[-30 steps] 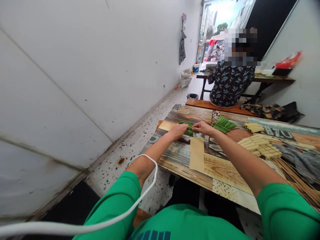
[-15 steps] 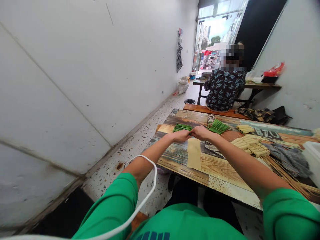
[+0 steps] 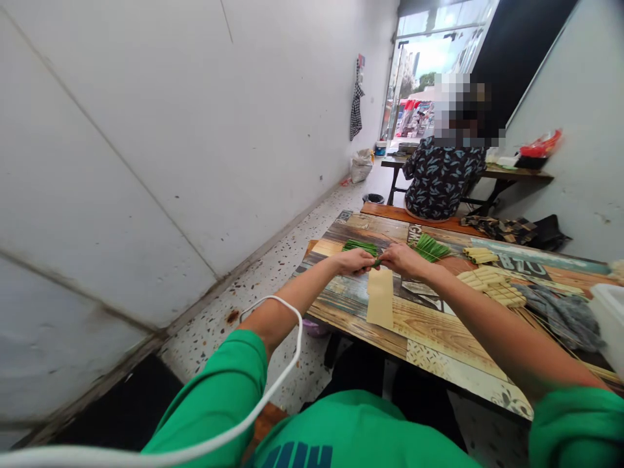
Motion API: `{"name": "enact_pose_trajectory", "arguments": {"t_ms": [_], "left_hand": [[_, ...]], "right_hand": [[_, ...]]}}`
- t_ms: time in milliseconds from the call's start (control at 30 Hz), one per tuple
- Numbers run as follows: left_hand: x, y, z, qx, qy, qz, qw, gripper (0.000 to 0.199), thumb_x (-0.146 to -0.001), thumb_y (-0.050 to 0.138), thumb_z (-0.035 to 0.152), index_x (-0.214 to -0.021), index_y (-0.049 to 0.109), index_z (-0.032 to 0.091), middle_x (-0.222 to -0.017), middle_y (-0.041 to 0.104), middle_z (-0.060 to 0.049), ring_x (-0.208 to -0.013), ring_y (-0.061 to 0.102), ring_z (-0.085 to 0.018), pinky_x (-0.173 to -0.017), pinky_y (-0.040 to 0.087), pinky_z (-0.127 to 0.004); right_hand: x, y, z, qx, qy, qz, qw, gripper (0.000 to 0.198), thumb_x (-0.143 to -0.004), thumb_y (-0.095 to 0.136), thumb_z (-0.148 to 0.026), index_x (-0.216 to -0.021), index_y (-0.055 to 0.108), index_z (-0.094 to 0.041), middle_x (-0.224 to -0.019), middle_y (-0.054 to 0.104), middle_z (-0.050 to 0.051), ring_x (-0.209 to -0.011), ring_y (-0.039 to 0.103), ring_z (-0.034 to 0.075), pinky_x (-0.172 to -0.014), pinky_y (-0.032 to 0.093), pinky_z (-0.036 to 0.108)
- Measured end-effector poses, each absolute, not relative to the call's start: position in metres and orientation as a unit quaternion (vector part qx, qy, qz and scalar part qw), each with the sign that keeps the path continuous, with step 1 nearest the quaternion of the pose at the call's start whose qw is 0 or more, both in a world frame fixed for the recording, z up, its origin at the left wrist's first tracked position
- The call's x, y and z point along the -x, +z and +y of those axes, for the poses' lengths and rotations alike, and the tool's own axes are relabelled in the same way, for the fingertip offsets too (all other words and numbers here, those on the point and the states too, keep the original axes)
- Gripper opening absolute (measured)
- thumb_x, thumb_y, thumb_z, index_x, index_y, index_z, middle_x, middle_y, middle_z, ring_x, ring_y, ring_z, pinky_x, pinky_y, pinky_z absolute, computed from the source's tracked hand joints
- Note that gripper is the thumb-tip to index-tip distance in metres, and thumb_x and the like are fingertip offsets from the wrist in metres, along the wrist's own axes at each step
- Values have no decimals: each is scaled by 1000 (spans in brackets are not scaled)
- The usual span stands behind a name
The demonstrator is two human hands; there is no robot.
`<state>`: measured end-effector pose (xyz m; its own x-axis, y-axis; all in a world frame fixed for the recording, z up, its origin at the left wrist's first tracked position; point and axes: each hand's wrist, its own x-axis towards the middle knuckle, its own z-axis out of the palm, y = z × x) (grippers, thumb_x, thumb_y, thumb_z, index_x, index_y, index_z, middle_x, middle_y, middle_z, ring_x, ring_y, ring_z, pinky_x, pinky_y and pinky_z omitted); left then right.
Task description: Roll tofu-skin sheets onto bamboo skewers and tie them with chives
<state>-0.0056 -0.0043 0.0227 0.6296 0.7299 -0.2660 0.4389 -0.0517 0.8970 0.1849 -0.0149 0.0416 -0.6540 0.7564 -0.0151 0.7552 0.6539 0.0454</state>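
Observation:
My left hand (image 3: pixel 357 261) and my right hand (image 3: pixel 402 259) meet above the table, fingers closed. Between their fingertips they grip a small green leafy piece (image 3: pixel 377 262), mostly hidden by the fingers. Just below, a flat beige rectangular sheet (image 3: pixel 380 300) lies on the table. Behind my left hand is a row of thin green stalks (image 3: pixel 359 247). A second bunch of green stalks (image 3: pixel 429 248) rests beyond my right hand, partly covered by it.
Pale yellow rolls (image 3: pixel 492 286) lie on the patterned table (image 3: pixel 341 304), with a smaller group of rolls (image 3: pixel 480 254) behind. Right are a grey cloth (image 3: pixel 568 318), thin sticks and a white container (image 3: pixel 609 312). A person (image 3: pixel 443 179) sits ahead on a bench (image 3: pixel 383 210).
My fingertips have moved slightly apart, and the green piece between them now shows. The view has shifted a little.

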Motion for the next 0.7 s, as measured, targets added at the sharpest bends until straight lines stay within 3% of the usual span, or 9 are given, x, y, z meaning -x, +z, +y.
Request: {"name": "enact_pose_trajectory", "arguments": {"t_ms": [133, 200, 467, 600, 700], "left_hand": [[-9, 26, -4, -866, 119, 399, 276, 23, -88, 52, 23, -75, 69, 14, -62, 59, 0, -62, 53, -13, -58, 39, -21], [-14, 29, -5, -896, 91, 382, 205, 22, -87, 53, 19, -71, 69, 14, -66, 63, -3, -68, 58, -16, -62, 40, -23], [-13, 32, -16, -922, 69, 346, 159, 28, -91, 47, 21, -80, 71, 15, -78, 70, -7, -76, 63, -19, -68, 44, -25], [-9, 32, -22, -928, 110, 334, 122, 30, -95, 43, 22, -84, 69, 15, -86, 71, -8, -83, 64, -19, -76, 46, -25], [-8, 30, -28, -926, 144, 336, 90, 28, -96, 39, 17, -91, 66, 14, -95, 70, -10, -91, 64, -21, -82, 48, -29]], "right_hand": [[-184, 46, -20, -426, -6, 905, 9, 26, -87, 59, -34, -99, 78, -20, -91, 73, 9, -87, 62, 19, -75, 39, 25], [-183, 51, -21, -426, -22, 904, 8, 22, -84, 62, -31, -95, 79, -23, -87, 73, 7, -83, 61, 18, -74, 39, 24], [-182, 61, -29, -462, -130, 877, 14, 20, -79, 60, -26, -77, 78, -19, -56, 63, -1, -53, 46, 10, -55, 31, 23], [-189, 55, -35, -488, -164, 855, -60, 26, -79, 57, -29, -62, 72, -16, -47, 54, -3, -48, 40, 8, -51, 27, 23], [-194, 49, -40, -510, -307, 788, -156, 33, -78, 61, -42, -58, 65, -16, -46, 52, -3, -43, 42, 8, -45, 30, 21]]}}
